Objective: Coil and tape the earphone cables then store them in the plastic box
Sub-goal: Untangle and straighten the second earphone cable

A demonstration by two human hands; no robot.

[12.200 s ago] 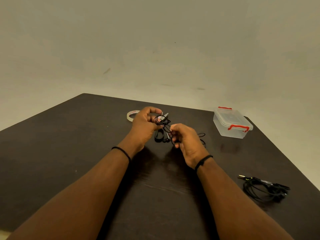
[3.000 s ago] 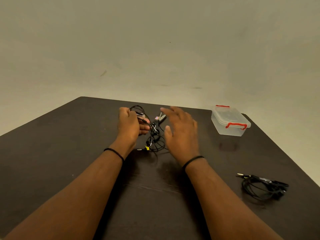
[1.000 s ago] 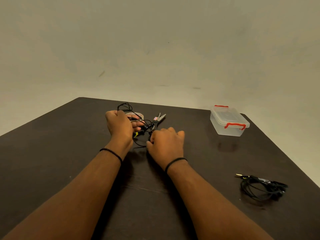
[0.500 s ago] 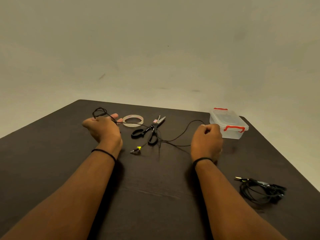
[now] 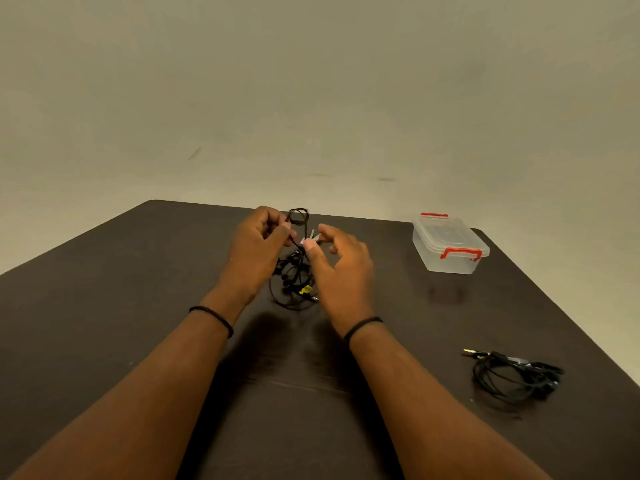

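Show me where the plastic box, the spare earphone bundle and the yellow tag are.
plastic box [image 5: 450, 239], head view, middle of its clear lid.
spare earphone bundle [image 5: 519, 375], head view, middle of the coiled cable.
yellow tag [image 5: 305, 289], head view, the tag itself on the cable between the hands.

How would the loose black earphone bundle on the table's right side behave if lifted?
The black earphone bundle would probably flop: its thin loops sprawl untaped. Its plug end sticks out and may dangle. Likely light.
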